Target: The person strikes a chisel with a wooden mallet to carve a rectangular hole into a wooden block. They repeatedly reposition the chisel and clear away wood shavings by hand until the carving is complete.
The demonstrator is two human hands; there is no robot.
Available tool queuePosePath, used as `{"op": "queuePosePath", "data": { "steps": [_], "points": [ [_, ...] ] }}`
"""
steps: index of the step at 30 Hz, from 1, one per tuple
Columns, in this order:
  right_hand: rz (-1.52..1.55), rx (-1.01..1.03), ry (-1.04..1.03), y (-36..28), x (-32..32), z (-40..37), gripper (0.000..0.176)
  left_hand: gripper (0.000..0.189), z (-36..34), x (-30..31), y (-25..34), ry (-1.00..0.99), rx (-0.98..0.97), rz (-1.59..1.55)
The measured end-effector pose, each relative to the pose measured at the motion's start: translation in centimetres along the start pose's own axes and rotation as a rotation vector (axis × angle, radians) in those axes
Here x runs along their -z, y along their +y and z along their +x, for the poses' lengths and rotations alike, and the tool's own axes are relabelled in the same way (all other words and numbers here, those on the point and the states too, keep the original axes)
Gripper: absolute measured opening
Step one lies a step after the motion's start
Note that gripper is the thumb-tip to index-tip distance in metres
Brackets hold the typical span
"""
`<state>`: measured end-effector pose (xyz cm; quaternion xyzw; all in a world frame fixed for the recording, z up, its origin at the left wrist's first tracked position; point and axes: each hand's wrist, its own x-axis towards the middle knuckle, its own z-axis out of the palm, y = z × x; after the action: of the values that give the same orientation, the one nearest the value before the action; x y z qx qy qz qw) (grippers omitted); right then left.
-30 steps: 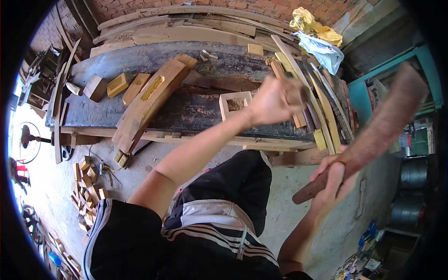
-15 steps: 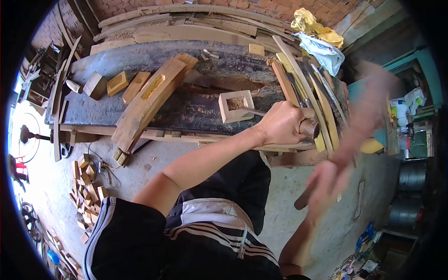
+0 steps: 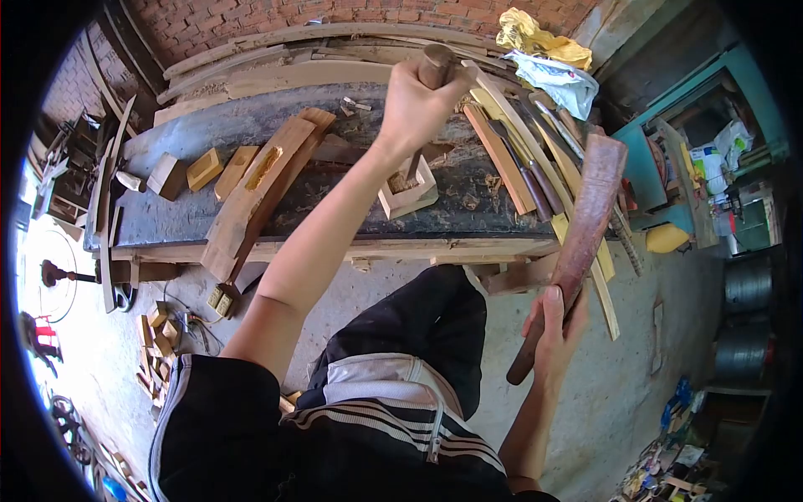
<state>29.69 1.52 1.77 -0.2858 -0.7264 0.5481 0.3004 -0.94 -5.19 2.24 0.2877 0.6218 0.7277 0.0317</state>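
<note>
My left hand (image 3: 414, 113) is wrapped round the wooden handle of a chisel (image 3: 437, 65), held almost upright. Its blade goes down into the hollow of a small square wooden block (image 3: 411, 201), where wood chips lie; the blade's tip is hidden. The block rests on a dark, worn workbench (image 3: 326, 201). Off the bench's front right side, my right hand (image 3: 556, 330) grips the lower part of a long wooden mallet (image 3: 585, 213), its broad end raised and apart from the chisel.
Left of the block lie a long mortised beam (image 3: 259, 188) and several small wooden pieces (image 3: 203, 169). More chisels (image 3: 535, 180) and wood strips (image 3: 502, 159) lie to the right. Long boards (image 3: 301, 77) line the brick wall. Offcuts (image 3: 155, 347) are piled on the floor.
My left hand has moved up and left, bringing the chisel from a low slant to nearly upright. The block has turned and shifted slightly left. The mallet, blurred before, now shows sharply.
</note>
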Motion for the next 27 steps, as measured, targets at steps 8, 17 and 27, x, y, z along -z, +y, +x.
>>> {"op": "queuePosePath", "data": {
  "steps": [8, 17, 27],
  "points": [
    [0.047, -0.102, 0.003, 1.0, -0.1, -0.5, 0.046, 0.028, -1.0, 1.1, -0.4, -0.083, 0.109, -0.110],
    [-0.022, -0.132, -0.065, 1.2, -1.1, 0.2, 0.044, 0.037, -1.9, 0.3, -0.2, -0.183, 0.088, 0.015],
    [-0.248, 0.459, -0.014, -2.0, -3.7, 4.5, 0.043, 0.020, -5.9, -3.5, -1.0, -0.314, -0.262, 0.144]
  ]
}}
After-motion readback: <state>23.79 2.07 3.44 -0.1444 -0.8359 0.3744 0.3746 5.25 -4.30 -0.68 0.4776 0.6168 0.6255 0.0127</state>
